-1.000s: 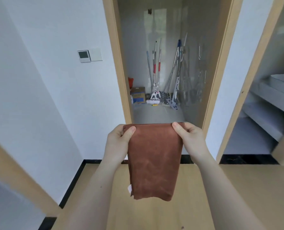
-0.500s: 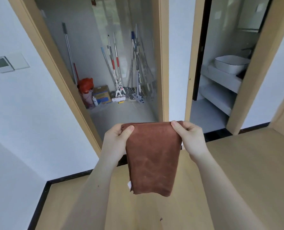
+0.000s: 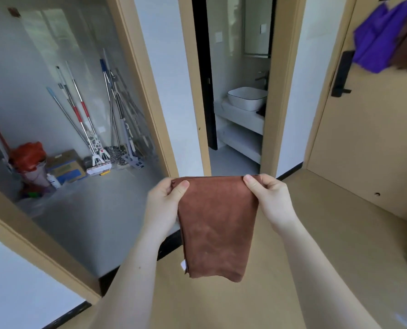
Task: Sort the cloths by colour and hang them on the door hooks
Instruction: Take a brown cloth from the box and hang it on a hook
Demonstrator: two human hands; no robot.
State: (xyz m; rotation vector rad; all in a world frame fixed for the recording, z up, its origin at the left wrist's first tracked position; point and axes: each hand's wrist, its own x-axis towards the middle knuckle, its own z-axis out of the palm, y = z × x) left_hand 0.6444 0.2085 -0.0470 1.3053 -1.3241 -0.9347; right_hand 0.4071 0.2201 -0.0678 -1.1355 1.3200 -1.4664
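Left hand: your left hand [image 3: 165, 203] pinches the brown cloth [image 3: 217, 224] at its top left corner.
Right hand: your right hand [image 3: 270, 200] pinches its top right corner.
Cloth: hangs folded, well left of the door [image 3: 364, 138].
Door: purple cloth [image 3: 378, 41] hanging up top.

A home hallway: a mop closet [image 3: 98, 129], a washroom basin [image 3: 247, 98], wooden doors [image 3: 368, 138].

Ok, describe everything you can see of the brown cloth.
The brown cloth is rust-brown, soft and napped like microfibre, folded into a tall panel. It hangs straight down in mid-air, touched by nothing else: the left hand pinches its top left corner, the right hand its top right, thumbs in front. A small white tag sticks out at its lower left edge.
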